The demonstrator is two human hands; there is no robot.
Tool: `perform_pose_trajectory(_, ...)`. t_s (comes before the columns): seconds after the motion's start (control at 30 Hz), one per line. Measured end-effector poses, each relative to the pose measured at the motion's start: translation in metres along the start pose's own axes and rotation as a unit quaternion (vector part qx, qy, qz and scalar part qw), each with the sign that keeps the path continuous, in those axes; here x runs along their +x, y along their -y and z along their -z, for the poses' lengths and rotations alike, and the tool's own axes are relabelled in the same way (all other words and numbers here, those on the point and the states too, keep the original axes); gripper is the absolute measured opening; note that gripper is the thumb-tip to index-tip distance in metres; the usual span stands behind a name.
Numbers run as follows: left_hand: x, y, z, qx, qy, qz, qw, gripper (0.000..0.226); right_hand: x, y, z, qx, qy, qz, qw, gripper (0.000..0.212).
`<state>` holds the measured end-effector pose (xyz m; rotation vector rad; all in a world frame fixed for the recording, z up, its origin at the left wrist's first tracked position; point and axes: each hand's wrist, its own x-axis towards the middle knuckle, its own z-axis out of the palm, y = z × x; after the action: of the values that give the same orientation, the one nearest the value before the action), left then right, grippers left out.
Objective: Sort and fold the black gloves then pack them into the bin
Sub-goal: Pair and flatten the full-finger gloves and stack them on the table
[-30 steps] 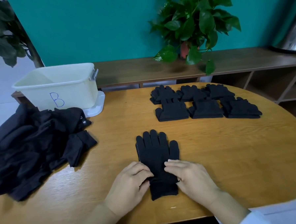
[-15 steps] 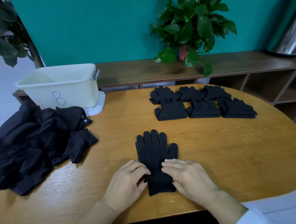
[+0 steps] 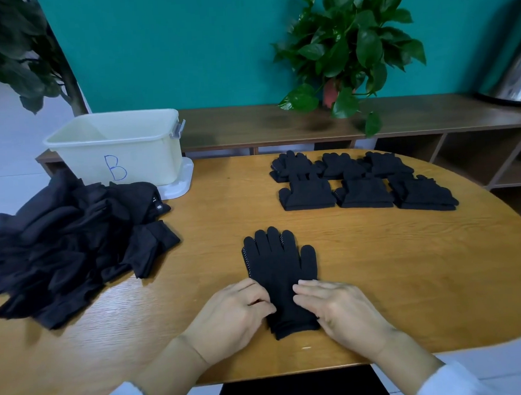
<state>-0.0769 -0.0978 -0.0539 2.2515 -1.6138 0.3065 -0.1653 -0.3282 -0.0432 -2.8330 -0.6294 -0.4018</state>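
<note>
I see the left hand (image 3: 235,316) and right hand (image 3: 340,311), fingers loosely curved, pressing the flat glove (image 3: 280,275) at its cuff end on the table (image 3: 408,280); neither grips it.

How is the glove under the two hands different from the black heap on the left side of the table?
The glove lies flat and spread out, fingers pointing away; the heap is a loose, crumpled mass. The glove is one small item, or a stacked pair; the heap is much larger. The left hand and right hand touch the glove; nothing touches the heap. Both are black and lie on the wooden table.
</note>
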Motion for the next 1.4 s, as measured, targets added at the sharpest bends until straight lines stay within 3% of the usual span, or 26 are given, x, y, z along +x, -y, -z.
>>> perform_pose_trajectory(0.13, 0.001, 0.004, 0.006, -0.102, -0.037, 0.108, 0.988, 0.029, 0.003, -0.001, 0.005, 0.02, -0.027, -0.027, 0.999, 0.042)
perform_pose_trajectory(0.23, 0.026, 0.004, 0.003, -0.095, -0.067, 0.195, 0.974, 0.035, 0.026, -0.008, 0.008, 0.014, -0.063, -0.068, 0.996, 0.044)
perform_pose_trajectory(0.3, 0.046, -0.002, -0.004, -0.058, -0.021, 0.228, 0.972, 0.044, 0.042, -0.014, 0.004, -0.019, -0.036, -0.077, 0.996, 0.042)
perform_pose_trajectory(0.37, 0.056, -0.008, -0.013, 0.015, 0.093, 0.267, 0.959, 0.062, 0.054, -0.019, -0.005, -0.053, 0.034, -0.084, 0.994, 0.044)
perform_pose_trajectory(0.43, 0.056, -0.01, -0.02, 0.068, 0.165, 0.274, 0.945, 0.082, 0.057, -0.023, -0.014, -0.045, 0.098, -0.071, 0.992, 0.061)
perform_pose_trajectory(0.5, 0.053, -0.005, -0.023, 0.091, 0.188, 0.274, 0.939, 0.089, 0.058, -0.032, -0.018, -0.026, 0.142, -0.071, 0.987, 0.069)
perform_pose_trajectory(0.83, 0.047, 0.032, -0.014, 0.108, 0.192, 0.281, 0.934, 0.113, 0.063, -0.055, -0.012, -0.061, 0.197, -0.102, 0.973, 0.078)
perform_pose_trajectory(0.97, 0.037, 0.032, -0.005, 0.106, 0.16, 0.297, 0.935, 0.105, 0.05, -0.048, 0.002, -0.03, 0.166, -0.102, 0.98, 0.071)
perform_pose_trajectory(1.1, 0.028, 0.003, -0.006, 0.066, 0.145, 0.239, 0.958, 0.086, 0.036, -0.025, 0.002, -0.016, 0.168, -0.04, 0.985, 0.072)
perform_pose_trajectory(1.3, 0.012, 0.003, -0.014, 0.158, 0.141, 0.203, 0.956, 0.075, 0.028, -0.035, -0.002, -0.043, 0.196, -0.059, 0.978, 0.071)
perform_pose_trajectory(1.4, 0.011, 0.003, 0.0, 0.134, 0.134, 0.219, 0.957, 0.073, 0.024, -0.041, 0.005, -0.041, 0.091, -0.061, 0.993, 0.071)
